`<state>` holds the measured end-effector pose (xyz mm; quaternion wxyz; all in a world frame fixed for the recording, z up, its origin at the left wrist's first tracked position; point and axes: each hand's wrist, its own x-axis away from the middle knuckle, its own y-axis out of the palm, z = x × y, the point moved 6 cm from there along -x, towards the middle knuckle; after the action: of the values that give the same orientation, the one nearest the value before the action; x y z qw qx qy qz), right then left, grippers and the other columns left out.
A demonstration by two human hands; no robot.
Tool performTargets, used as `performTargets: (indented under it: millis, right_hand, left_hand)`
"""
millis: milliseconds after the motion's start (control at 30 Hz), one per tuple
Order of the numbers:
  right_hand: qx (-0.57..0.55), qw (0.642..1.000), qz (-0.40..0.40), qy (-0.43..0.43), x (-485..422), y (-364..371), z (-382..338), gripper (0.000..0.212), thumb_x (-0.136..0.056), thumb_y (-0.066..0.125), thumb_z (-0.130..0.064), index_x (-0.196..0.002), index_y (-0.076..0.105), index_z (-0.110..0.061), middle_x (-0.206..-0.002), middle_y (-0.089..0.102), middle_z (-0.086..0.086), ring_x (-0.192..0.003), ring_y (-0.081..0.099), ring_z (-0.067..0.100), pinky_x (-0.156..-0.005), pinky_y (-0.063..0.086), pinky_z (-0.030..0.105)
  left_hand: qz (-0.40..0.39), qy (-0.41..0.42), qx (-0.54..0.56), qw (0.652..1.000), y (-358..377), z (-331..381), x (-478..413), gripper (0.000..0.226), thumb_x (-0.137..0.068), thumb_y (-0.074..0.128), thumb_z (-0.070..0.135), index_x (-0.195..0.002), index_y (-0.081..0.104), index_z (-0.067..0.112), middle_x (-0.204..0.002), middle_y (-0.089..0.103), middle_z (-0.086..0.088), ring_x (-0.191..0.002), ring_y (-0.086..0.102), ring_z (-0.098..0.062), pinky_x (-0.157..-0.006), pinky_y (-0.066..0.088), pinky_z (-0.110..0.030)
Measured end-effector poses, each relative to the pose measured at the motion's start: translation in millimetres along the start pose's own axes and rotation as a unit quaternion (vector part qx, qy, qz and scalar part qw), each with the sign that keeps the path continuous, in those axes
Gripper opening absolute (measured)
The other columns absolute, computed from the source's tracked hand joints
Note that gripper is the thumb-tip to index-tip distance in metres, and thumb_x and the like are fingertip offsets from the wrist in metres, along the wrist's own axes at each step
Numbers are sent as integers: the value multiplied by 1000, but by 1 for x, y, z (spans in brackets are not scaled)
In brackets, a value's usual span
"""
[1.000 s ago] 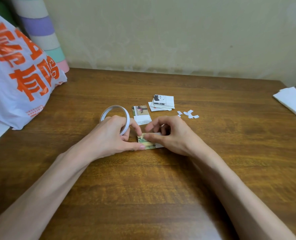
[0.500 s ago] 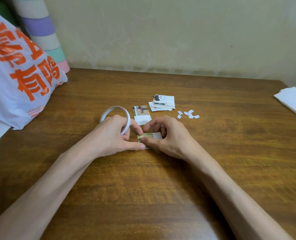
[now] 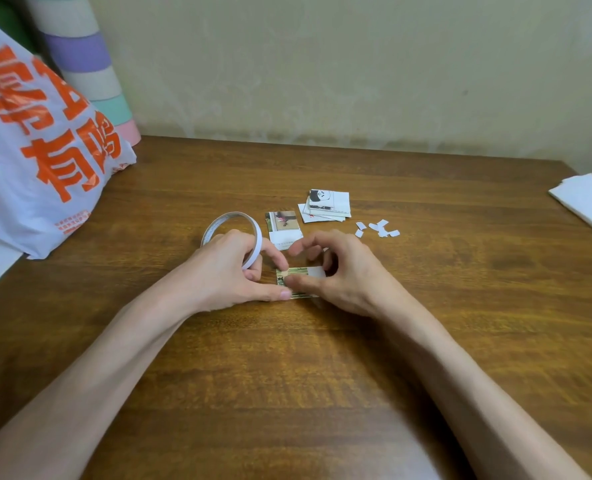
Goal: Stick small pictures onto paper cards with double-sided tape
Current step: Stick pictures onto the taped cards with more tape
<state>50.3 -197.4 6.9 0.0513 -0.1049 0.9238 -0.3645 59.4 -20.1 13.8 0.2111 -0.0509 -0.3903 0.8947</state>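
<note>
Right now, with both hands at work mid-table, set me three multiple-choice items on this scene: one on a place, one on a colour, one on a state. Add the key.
1. Where does the pile of pictures lie?
A. Beyond the right hand, towards the wall
B. Right at the near edge
C. Far left, in the corner

2. What colour is the print on the plastic bag?
A. Green
B. Orange
C. Black

3. What state is the tape roll in?
A. Lying untouched on its own
B. Standing on the pile
C. Gripped in the left hand

Key:
1 A: the pile sits past the right hand's fingers, nearer the wall.
2 B: large orange characters cover the white bag.
3 C: the left hand's fingers curl round the ring.
</note>
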Motion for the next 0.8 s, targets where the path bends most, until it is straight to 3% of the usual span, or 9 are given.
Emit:
performTargets:
  millis: [133, 200, 367, 500, 567, 667, 800]
  right_hand:
    - [-125, 992, 16, -12, -6, -10, 7, 16, -89, 83, -32, -103, 75, -27, -86, 64, -3, -64, 50, 5, -66, 46, 18]
    - [-112, 993, 18, -21, -6, -11, 8, 14, -89, 83, -29, -101, 75, -29, -87, 65, -1, -64, 51, 4, -65, 45, 16]
    - [-61, 998, 26, -7, -3, -3, 7, 21, -83, 87, -37, -99, 76, -32, -96, 70, 1, -71, 53, 6, -72, 50, 26]
    - [-17, 1000, 25, -4, 2, -2, 0, 23, -81, 88, -39, -100, 75, -34, -94, 63, -11, -75, 52, 3, -75, 47, 23]
    - [12, 1000, 24, -6, 3, 0, -2, 24, -81, 87, -39, -100, 74, -36, -96, 59, -14, -78, 52, 2, -77, 47, 25]
    - [29, 999, 20, -9, 4, 0, -3, 22, -82, 86, -39, -100, 73, -38, -95, 56, -15, -80, 52, 0, -79, 47, 27]
    - [-3, 1000, 11, -9, 2, -2, -2, 25, -81, 88, -37, -102, 75, -35, -94, 61, -13, -76, 52, 2, -77, 49, 25]
  left_hand:
    - [-5, -4, -3, 1000, 0, 1, -1, 31, -76, 88, 46, -101, 72, 36, -53, 47, 9, -49, 45, -4, -63, 49, -29]
    - [-8, -3, 2, 1000, 0, 2, 0, 32, -77, 88, 45, -102, 71, 36, -54, 47, 9, -49, 45, -4, -63, 47, -27]
    - [-11, -8, 9, 1000, 0, 1, 1, 32, -77, 89, 43, -103, 71, 36, -54, 46, 10, -50, 45, -3, -79, 56, -39]
    - [-18, -5, 19, 1000, 0, 2, 2, 32, -78, 89, 43, -103, 71, 35, -55, 45, 9, -52, 45, -6, -65, 47, -29]
    - [-10, -14, 20, 1000, 1, 2, 2, 34, -75, 89, 48, -101, 72, 36, -55, 46, 9, -51, 46, -6, -68, 52, -35]
    - [3, -30, 7, 1000, 2, 1, 1, 36, -70, 90, 55, -96, 71, 40, -51, 47, 11, -49, 45, -5, -85, 59, -51]
    - [-3, -32, 4, 999, 2, 1, 1, 26, -70, 92, 51, -78, 68, 48, -52, 50, 11, -51, 49, -6, -88, 58, -53]
